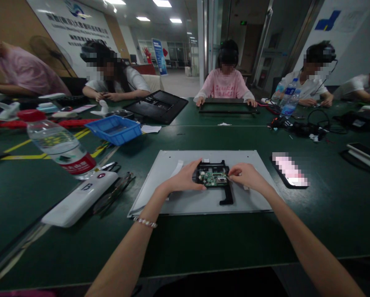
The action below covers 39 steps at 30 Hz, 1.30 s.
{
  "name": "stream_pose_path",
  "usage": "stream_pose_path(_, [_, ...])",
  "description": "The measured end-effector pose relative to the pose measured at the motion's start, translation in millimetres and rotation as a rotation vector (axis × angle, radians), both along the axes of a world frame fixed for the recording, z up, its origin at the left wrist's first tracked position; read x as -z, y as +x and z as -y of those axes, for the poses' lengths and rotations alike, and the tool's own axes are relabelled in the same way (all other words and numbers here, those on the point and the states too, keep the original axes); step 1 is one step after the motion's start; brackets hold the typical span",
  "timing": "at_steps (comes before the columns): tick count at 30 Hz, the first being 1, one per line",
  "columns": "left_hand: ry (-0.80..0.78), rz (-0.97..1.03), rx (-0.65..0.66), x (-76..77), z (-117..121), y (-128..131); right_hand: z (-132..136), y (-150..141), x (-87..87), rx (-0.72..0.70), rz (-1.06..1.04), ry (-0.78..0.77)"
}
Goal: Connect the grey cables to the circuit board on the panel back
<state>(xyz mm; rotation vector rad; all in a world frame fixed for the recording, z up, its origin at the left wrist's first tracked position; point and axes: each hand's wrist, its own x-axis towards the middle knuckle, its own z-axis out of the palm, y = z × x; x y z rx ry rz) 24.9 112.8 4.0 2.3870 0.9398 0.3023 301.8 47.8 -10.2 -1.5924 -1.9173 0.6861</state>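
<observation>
A green circuit board [212, 177] sits in a black plastic bracket [226, 194], on a flat grey-white panel [250, 204]. My left hand [186, 176] grips the bracket's left side, with the fingers at its far corner and the thumb at its near edge. At the board's right edge, my right hand [243, 175] has thumb and fingertips pinched together. Whatever lies between those fingertips is too small to make out. A white strip [178, 168] lies on the panel, partly behind my left hand.
On the left are a water bottle [61, 144], a white power bank [79, 200], glasses [115, 192] and a blue tray [115, 128]. A phone [288, 170] lies right of the panel. Across the green table [185, 243] sit several people, one holding a black frame [226, 108].
</observation>
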Motion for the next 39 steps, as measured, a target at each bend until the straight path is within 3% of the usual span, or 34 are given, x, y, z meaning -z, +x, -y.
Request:
stream_pose_path(7, [-0.001,0.019,0.015,-0.8,1.5,-0.1,3.4,-3.2,-5.8,-0.117,-0.167,-0.129])
stream_pose_path(16, [0.011,0.033,0.025,2.7,-2.2,-0.5,2.4,4.0,-6.2,-0.074,-0.29,-0.174])
stream_pose_path(24, [0.014,0.044,0.041,1.6,0.3,0.1,-0.5,15.5,-8.0,0.001,-0.238,-0.161])
stream_pose_path(29, [0.084,0.041,0.047,-10.8,6.2,2.9,-0.4,14.2,-7.4,-0.016,-0.207,-0.125])
stream_pose_path(31, [0.155,0.077,0.003,-16.7,4.0,0.7,-0.7,14.0,-7.0,-0.007,-0.202,-0.119])
stream_pose_path(34, [0.289,0.18,-0.186,-18.4,-9.3,-10.5,-1.5,14.2,-5.6,0.007,-0.198,-0.119])
stream_pose_path(36, [0.324,0.206,-0.338,-13.2,-22.0,-21.8,-1.9,14.1,-4.6,0.003,-0.186,-0.118])
stream_pose_path(39, [0.292,0.177,-0.447,-0.2,-37.4,-37.1,-1.9,13.0,-3.6,-0.005,-0.155,-0.11])
